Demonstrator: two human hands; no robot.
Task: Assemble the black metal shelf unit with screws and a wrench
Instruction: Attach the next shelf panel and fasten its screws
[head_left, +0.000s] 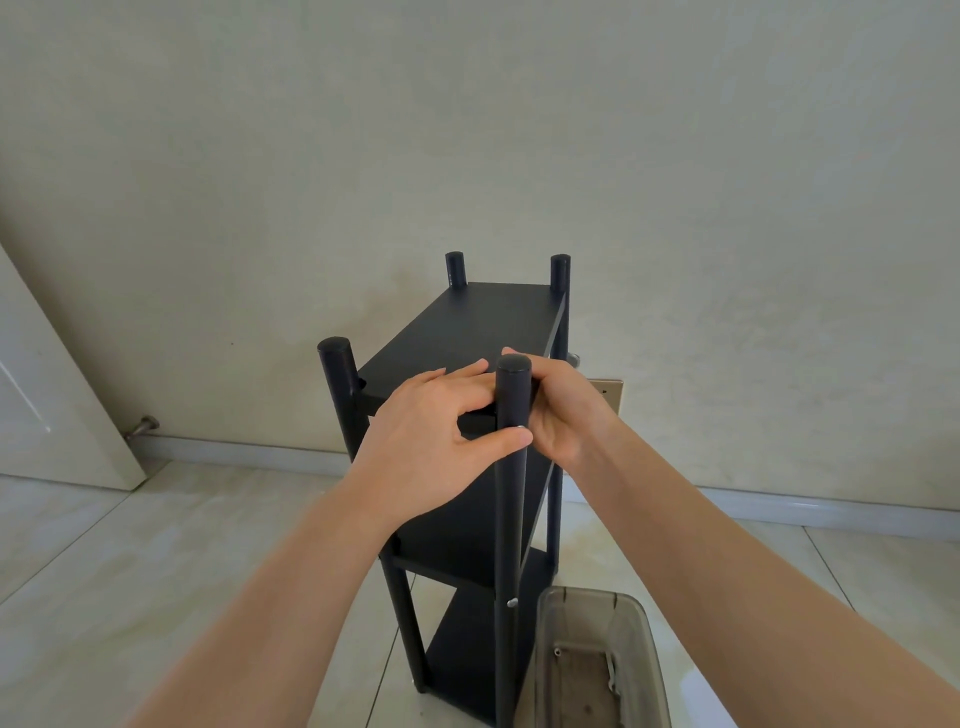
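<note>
**Shelf unit: seating a screw at the near post**

Shelf unit (467, 332) stands upright on floor tiles by the wall. At its near right post (511, 405), the left hand (431, 441) lies across the top board, thumb pressing a silver screw (520, 427) into the post. The right hand (558, 410) curls around the post's far side. Likely best: hold the post square and start the threads by hand. A grey bin (597, 660) sits beside the post's foot.

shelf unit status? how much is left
Mostly built: the shelf unit stands upright, three boards on four posts, a screw seated lower down. In hand: the left hand and right hand work the top-board joint on the near-right post. Remaining fasteners can't be judged.
</note>
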